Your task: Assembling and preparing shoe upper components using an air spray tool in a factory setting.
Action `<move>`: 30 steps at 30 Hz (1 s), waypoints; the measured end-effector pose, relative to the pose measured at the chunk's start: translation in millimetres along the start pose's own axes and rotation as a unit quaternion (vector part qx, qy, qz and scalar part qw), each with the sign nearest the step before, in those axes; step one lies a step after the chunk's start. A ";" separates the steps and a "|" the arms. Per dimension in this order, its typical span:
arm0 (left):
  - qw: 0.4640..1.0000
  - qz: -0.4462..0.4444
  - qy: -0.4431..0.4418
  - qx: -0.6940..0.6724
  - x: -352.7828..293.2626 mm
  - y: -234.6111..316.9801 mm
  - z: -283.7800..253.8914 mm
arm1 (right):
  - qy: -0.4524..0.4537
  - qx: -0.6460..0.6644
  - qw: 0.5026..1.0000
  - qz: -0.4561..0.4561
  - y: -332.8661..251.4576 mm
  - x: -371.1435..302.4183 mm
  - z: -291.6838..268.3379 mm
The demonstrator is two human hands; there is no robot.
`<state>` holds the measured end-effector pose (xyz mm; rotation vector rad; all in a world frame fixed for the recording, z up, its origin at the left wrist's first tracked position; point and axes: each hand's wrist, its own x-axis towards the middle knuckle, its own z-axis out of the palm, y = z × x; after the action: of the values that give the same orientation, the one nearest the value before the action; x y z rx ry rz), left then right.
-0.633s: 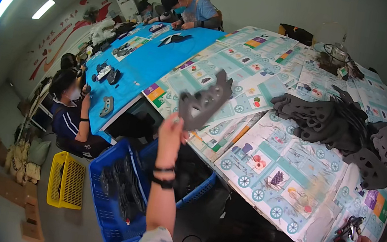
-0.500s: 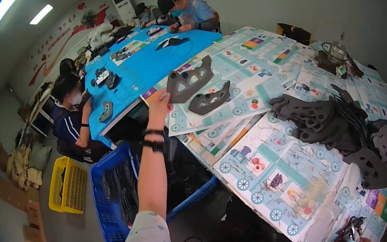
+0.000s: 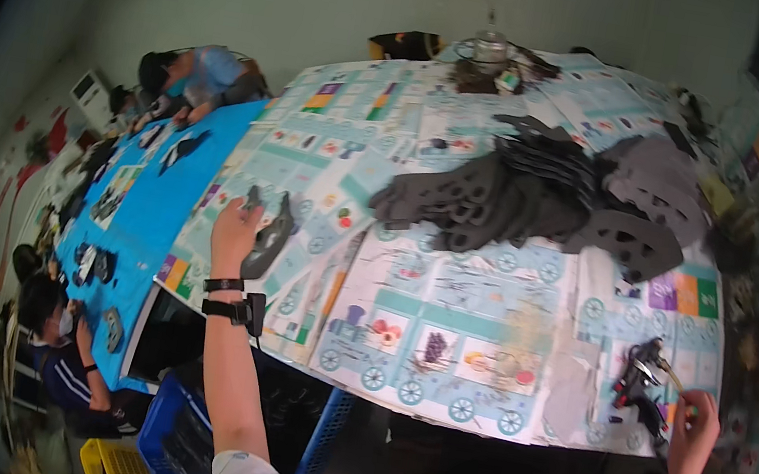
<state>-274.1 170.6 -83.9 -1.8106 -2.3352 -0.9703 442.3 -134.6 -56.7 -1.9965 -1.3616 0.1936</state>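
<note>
As I read my feed, left hand (image 3: 236,232) at 9 o'clock, just beside smooth curved dark-grey part (image 3: 274,238), can't tell if gripping, right hand (image 3: 695,428) at 4, fingers curled by shiny dark tool (image 3: 640,378), grip unclear, matte perforated grey pieces (image 3: 495,196) heaped at 2.

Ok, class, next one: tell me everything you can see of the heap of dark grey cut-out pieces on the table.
The heap of dark grey cut-out pieces lies on patterned sheets. Its thin, curved, matte pieces look foam-like, exact material unclear. They overlap loosely, rounded ends poking out leftward, with paler grey pieces at the right. Several show holes. The left hand and right hand are both apart from it.
</note>
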 end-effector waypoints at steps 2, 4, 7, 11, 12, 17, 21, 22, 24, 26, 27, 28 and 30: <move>0.986 0.053 -0.116 -0.105 -29.8 137.5 3.6 | -0.028 -0.017 0.999 -0.011 0.8 7.9 4.7; 0.965 0.198 -0.122 -0.122 -42.3 204.2 35.3 | -0.027 -0.023 0.999 -0.041 0.5 10.4 9.9; 0.951 0.297 -0.070 -0.045 -47.4 265.7 89.0 | -0.037 -0.020 0.996 -0.083 -8.0 15.0 23.6; 0.976 0.172 -0.128 -0.029 -44.9 300.8 128.4 | -0.070 0.006 0.994 -0.086 -14.6 9.1 29.8; 0.975 0.147 -0.158 -0.057 -49.8 325.5 137.5 | -0.071 0.013 0.994 -0.077 -8.3 5.8 30.7; 0.960 0.206 -0.186 -0.039 -42.0 350.2 201.4 | -0.126 0.043 0.986 -0.100 67.5 2.3 15.7; 0.983 0.175 -0.044 -0.019 -28.2 302.2 170.7 | -0.116 -0.086 0.975 -0.166 26.1 2.7 1.2; 0.978 0.202 -0.007 -0.043 -39.2 341.7 161.4 | -0.122 -0.049 0.983 -0.125 54.2 6.3 3.7; 0.960 0.259 0.022 -0.099 -64.9 363.1 110.9 | -0.103 -0.040 0.988 -0.111 79.7 -2.7 6.0; 0.931 0.315 0.059 -0.173 -102.7 349.0 43.5 | -0.080 -0.052 0.990 -0.108 43.7 3.2 20.8; 0.918 0.326 0.063 -0.216 -130.6 351.2 22.8 | -0.105 -0.051 0.986 -0.117 21.6 10.0 23.6; 0.886 0.390 0.068 -0.242 -153.0 342.8 11.5 | -0.115 -0.070 0.980 -0.145 9.9 14.7 29.2; 0.885 0.418 0.032 -0.202 -209.2 332.0 11.3 | -0.154 -0.087 0.973 -0.146 6.3 24.4 36.0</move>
<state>90.5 37.7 -24.5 -2.5026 -1.0890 -1.3388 440.2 -98.1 -81.2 -1.9311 -1.9100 0.2627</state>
